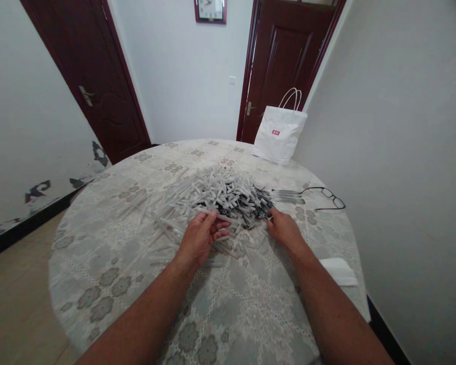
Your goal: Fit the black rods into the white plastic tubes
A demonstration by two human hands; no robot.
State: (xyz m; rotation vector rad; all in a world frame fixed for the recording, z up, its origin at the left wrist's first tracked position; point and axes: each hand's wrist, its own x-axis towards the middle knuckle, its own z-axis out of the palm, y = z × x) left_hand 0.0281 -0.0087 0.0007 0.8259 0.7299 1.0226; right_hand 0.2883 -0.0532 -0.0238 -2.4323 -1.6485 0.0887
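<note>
The left hand [200, 234] pinches a clear tube [223, 217]; the right hand [286, 230], set apart from it, has its fingertips at some dark sticks [264, 202], and whether it grips one I cannot tell. White caps [222, 185] lie heaped beyond and between them on the bench [76, 248], with glasses [338, 203] beyond the right hand.

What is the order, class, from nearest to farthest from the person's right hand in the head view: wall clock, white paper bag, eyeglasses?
Starting from the right hand:
1. Eyeglasses: on the table, just beyond the hand and to its right.
2. White paper bag: standing toward the table's far edge.
3. Wall clock: high on the far wall, to the left.
</note>
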